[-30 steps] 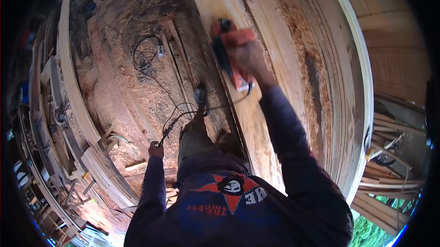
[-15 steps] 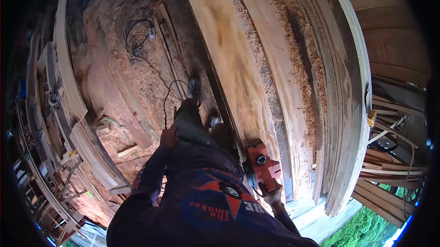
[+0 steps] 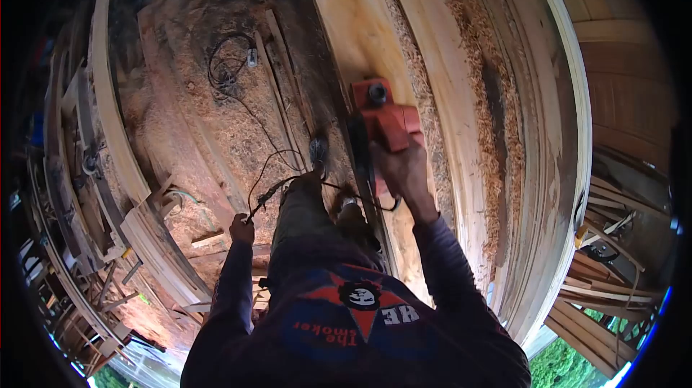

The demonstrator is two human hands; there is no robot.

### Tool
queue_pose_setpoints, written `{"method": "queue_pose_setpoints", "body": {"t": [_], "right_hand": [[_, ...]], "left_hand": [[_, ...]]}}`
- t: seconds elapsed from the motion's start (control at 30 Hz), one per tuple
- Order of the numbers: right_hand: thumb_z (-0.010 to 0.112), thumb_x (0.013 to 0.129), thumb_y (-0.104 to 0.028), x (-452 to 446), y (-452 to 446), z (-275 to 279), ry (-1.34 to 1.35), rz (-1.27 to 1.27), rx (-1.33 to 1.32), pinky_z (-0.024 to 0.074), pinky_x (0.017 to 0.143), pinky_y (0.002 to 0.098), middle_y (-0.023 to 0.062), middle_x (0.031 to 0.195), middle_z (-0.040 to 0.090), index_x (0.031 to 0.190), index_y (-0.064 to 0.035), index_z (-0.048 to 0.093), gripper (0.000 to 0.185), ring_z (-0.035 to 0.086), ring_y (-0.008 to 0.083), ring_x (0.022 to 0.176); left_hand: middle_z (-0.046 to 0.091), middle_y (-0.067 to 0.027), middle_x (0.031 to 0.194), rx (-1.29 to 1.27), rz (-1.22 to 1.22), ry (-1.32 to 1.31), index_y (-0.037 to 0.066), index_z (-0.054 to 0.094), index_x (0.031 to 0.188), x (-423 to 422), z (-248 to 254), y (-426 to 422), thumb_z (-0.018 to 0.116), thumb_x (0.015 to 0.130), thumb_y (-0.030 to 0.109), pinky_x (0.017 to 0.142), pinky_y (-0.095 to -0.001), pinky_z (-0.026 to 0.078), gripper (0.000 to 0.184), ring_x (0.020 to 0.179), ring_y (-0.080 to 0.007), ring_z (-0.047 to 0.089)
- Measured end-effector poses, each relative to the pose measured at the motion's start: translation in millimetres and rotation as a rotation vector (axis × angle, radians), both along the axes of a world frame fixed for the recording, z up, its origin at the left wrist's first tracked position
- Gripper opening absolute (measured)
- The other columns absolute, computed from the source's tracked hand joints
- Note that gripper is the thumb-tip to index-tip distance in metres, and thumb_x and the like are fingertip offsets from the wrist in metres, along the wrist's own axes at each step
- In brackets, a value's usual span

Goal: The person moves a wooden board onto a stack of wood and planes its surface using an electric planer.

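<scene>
Red power planer (image 3: 393,127) on a pale board (image 3: 353,13), seen from the head camera. The planer rested near the board's left edge, its body covering much of the width, its long axis running roughly parallel to that edge, and its dark knob (image 3: 377,93) toward the board's far end. The right hand (image 3: 404,173) was the nearer one: its fingers grasped the planer's handle from behind, so that most of the red body lay ahead of them. A black cord (image 3: 329,185) left the planer's near end, crossed the board's left edge and ran to the left hand (image 3: 242,228), whose fingers appeared clenched on it, well apart from the planer and above the shaving-strewn floor (image 3: 162,143). Beyond the board's right edge lay further planks (image 3: 450,100) with curled shavings (image 3: 492,172) along them; left of the board, a coiled cable (image 3: 225,74) lay on the floor.
</scene>
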State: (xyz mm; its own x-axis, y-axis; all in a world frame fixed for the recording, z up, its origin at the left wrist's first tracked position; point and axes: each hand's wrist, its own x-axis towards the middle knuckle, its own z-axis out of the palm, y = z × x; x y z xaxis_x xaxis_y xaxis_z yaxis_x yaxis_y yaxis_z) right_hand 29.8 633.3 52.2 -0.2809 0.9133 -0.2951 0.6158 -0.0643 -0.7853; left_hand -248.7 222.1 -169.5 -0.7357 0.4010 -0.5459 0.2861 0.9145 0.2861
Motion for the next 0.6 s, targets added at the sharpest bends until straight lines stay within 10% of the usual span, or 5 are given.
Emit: {"method": "queue_pose_setpoints", "body": {"t": [0.33,0.4,0.43,0.6], "right_hand": [[0.073,0.080,-0.028,-224,251,-31,0.321,0.190,0.184,0.0489,0.061,0.0290,0.0029,0.070,0.068,0.102,-0.0128,0.076,0.027,0.064,0.0106,0.065],[0.069,0.084,-0.027,-260,316,-47,-0.110,0.503,0.560,0.0503,0.058,0.0292,0.0031,0.066,0.066,0.094,-0.0107,0.075,0.020,0.065,0.0118,0.060],[0.068,0.086,-0.027,-283,342,-62,0.238,0.314,0.247,0.0521,0.058,0.0314,0.0064,0.065,0.067,0.092,-0.0106,0.073,0.018,0.066,0.0172,0.060],[0.069,0.085,-0.025,-290,353,-65,0.206,0.242,0.119,0.0522,0.059,0.0312,0.0068,0.069,0.068,0.093,-0.0094,0.072,0.018,0.067,0.0178,0.062]], "left_hand": [[0.063,-0.0117,0.064,0.268,0.274,-0.126,0.006,0.067,0.106,-1,-2,68,0.070,0.087,0.015,0.056,-0.0387,0.046,0.021,0.057,-0.0219,0.060],[0.058,-0.0094,0.061,0.273,0.253,-0.116,0.006,0.067,0.106,1,14,87,0.070,0.088,0.015,0.054,-0.0374,0.042,0.021,0.055,-0.0188,0.054],[0.053,-0.0070,0.058,0.284,0.227,-0.100,0.005,0.067,0.107,0,18,94,0.071,0.088,0.014,0.051,-0.0361,0.039,0.021,0.052,-0.0158,0.048],[0.050,-0.0070,0.057,0.324,0.242,-0.013,0.004,0.067,0.109,9,36,102,0.071,0.087,0.010,0.050,-0.0358,0.036,0.022,0.051,-0.0150,0.044]]}}
